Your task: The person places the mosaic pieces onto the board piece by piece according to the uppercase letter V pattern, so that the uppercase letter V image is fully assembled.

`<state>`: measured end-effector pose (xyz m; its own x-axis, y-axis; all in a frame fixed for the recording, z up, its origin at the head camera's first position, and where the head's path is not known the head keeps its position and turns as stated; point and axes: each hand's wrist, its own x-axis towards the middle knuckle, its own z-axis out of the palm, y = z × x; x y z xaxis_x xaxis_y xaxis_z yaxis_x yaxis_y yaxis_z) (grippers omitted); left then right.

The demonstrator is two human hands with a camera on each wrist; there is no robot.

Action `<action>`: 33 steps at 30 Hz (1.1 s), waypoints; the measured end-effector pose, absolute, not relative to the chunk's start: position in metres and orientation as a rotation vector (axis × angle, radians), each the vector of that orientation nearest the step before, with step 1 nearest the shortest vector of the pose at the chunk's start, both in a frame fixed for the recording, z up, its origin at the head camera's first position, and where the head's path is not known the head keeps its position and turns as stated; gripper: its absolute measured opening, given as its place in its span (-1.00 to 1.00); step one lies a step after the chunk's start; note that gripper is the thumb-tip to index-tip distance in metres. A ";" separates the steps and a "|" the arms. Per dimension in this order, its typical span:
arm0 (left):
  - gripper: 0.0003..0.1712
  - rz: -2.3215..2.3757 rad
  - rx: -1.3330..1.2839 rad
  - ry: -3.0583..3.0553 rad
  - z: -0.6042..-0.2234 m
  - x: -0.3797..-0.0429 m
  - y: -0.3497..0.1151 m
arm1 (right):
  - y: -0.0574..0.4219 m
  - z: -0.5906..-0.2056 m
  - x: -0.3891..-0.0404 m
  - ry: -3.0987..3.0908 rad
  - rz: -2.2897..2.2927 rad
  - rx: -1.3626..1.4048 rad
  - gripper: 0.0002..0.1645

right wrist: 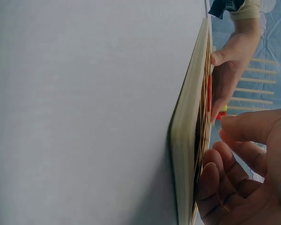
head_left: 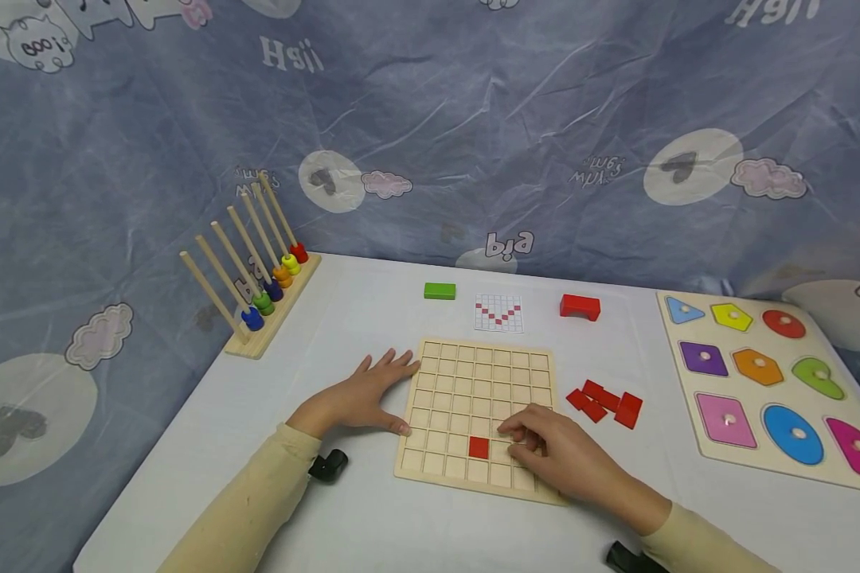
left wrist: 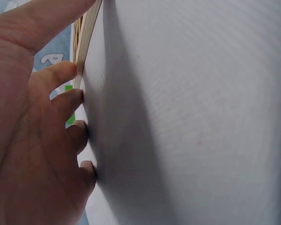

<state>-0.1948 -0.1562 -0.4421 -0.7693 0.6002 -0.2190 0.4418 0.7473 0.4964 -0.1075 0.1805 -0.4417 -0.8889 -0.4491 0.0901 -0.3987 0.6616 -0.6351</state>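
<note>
A wooden grid board lies on the white table. One red square tile sits in a cell toward its near side. My left hand has its fingers spread, with thumb and index finger touching the board's left edge; in the left wrist view, the other fingertips rest on the table. Over the right part of the board is my right hand, fingers loosely bent. No tile shows between its thumb and fingers in the right wrist view. Several loose red tiles lie right of the board.
Behind the board are a green block, a card with a red V pattern and a red arch block. A pegged bead stand stands at back left. A shape puzzle board lies at right.
</note>
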 end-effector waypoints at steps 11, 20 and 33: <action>0.30 0.609 0.795 2.573 -0.442 -0.195 -0.156 | 0.209 -0.438 -0.107 2.889 -1.016 -0.587 -0.69; 0.29 0.600 0.799 2.584 -0.443 -0.195 -0.156 | 0.241 -0.437 -0.114 3.010 -0.958 -0.603 -0.66; 0.29 0.588 0.815 2.589 -0.444 -0.195 -0.156 | 0.272 -0.439 -0.125 3.103 -0.805 -0.397 -0.67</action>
